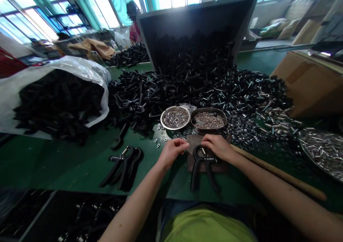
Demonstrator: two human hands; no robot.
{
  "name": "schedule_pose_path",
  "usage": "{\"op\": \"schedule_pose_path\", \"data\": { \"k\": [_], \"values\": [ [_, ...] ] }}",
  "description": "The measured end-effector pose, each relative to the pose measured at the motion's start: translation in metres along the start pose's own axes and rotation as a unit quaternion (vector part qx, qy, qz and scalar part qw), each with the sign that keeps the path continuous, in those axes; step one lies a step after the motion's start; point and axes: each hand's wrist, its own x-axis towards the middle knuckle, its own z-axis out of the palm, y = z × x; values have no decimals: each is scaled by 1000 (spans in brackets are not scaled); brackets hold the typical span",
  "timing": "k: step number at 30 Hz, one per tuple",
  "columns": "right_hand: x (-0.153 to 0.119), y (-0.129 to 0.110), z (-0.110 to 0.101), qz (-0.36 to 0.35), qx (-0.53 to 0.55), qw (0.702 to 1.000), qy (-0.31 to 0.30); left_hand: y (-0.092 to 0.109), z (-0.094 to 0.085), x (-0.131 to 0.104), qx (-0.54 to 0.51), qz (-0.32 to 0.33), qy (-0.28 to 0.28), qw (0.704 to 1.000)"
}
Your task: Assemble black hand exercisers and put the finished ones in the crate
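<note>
the left hand (174,151) hovers just left of the black hand grip (196,161), thumb and forefinger brought close together; whether a small part is pinched between them, i cannot tell; the right hand (218,147) is at the top of the same grip, fingers curled in beside its metal spring (203,151); whether they grasp the spring or only rest there is too small to tell; the grip lies over a brown block (190,166) in front of the person, its two handles spread and pointing toward the body; to the left, more black grips (130,168) lie together on the green table (80,159), with a loose black handle (119,137) behind them; beyond the hands sit a round metal dish (162,119) and, just right of it, an oval tin (209,131), both filled with small metal parts; a wooden stick (278,172) slants away on the right; behind the dish and tin spreads a heap of black parts (171,86), between a white plastic bag (103,72) and a cardboard box (308,86)
</note>
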Motion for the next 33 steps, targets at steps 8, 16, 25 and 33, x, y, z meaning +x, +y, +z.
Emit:
{"op": "schedule_pose_path", "data": {
  "k": [8,16,25,33],
  "values": [
    [-10,-11,12,-49,-129,990,8,-13,29,-19,114,44,-14,992],
    [-67,21,-24,-23,-242,963,114,-4,47,-19,295,117,-5,948],
    [-128,74,-26,116,-337,928,112,-2,51,-24,456,248,-40,854],
    [-95,6,-32,20,-106,988,112,-19,54,-30,518,245,2,820]
  ]
}}
